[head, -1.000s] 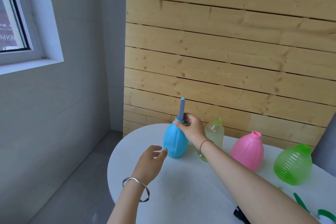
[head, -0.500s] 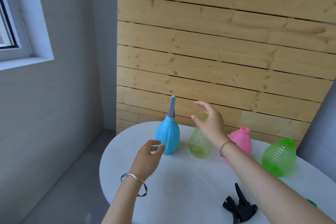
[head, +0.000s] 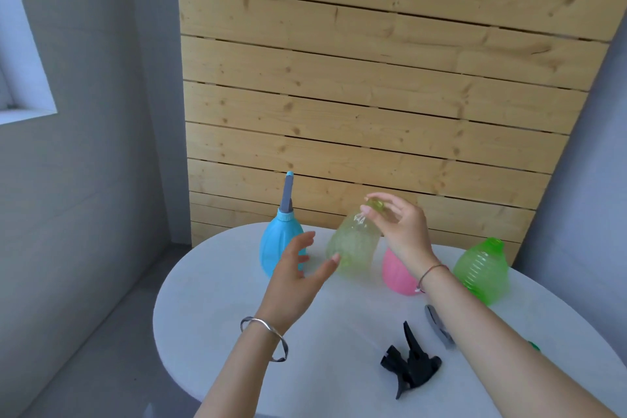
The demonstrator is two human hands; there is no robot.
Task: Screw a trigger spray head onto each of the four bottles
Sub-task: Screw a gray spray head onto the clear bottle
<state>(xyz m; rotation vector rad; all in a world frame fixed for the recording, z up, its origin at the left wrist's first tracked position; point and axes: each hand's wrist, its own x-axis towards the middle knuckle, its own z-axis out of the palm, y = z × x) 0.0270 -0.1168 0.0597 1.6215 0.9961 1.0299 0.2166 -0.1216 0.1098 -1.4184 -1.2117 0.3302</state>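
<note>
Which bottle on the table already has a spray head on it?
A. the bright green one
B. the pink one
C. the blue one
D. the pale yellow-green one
C: the blue bottle carries a grey spray head on its neck, while the bright green bottle and the pale yellow-green bottle, held at its neck by the right hand, show open necks; the pink bottle has its neck hidden behind that hand.

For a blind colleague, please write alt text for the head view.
The right hand lifts a pale yellow-green bottle by its neck while the open left hand reaches toward it. A black spray head lies on the white table.
</note>
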